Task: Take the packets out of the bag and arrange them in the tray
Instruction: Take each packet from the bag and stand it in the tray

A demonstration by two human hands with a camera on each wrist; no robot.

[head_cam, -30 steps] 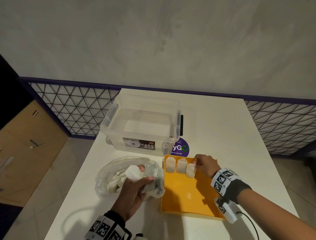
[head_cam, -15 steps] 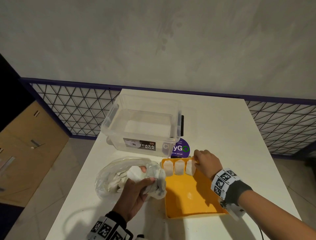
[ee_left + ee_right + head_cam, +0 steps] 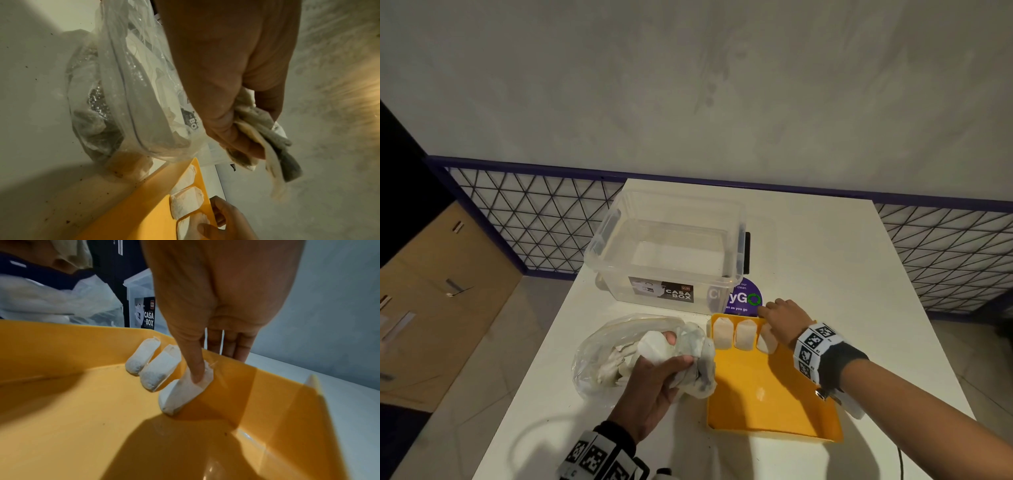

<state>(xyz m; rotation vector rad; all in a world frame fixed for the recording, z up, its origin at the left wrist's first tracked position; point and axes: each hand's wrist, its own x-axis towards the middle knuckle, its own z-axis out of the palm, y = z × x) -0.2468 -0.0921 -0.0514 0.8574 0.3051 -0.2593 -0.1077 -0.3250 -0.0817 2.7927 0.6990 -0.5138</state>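
A yellow tray (image 3: pixel 767 404) lies on the white table in front of me. Three white packets lean in a row on its far wall: left (image 3: pixel 723 333), middle (image 3: pixel 745 335), right (image 3: pixel 765 342). My right hand (image 3: pixel 780 318) reaches over that wall. Its thumb (image 3: pixel 195 363) presses the right packet (image 3: pixel 185 394) against the wall, and its straight fingers hang outside the tray. Left of the tray lies a clear plastic bag (image 3: pixel 606 353) with more packets inside. My left hand (image 3: pixel 654 380) grips white packets (image 3: pixel 259 129) together with the crumpled bag mouth.
A clear storage box (image 3: pixel 667 253) with a "CASA BOX" label stands behind the bag and tray, with a purple round sticker (image 3: pixel 743 298) at its right corner. The table's left edge runs close to the bag. A wire railing lines the back.
My right hand has pushed the third packet back against the tray's far wall, and the tray has turned squarer to me. The left hand keeps its grip by the bag.
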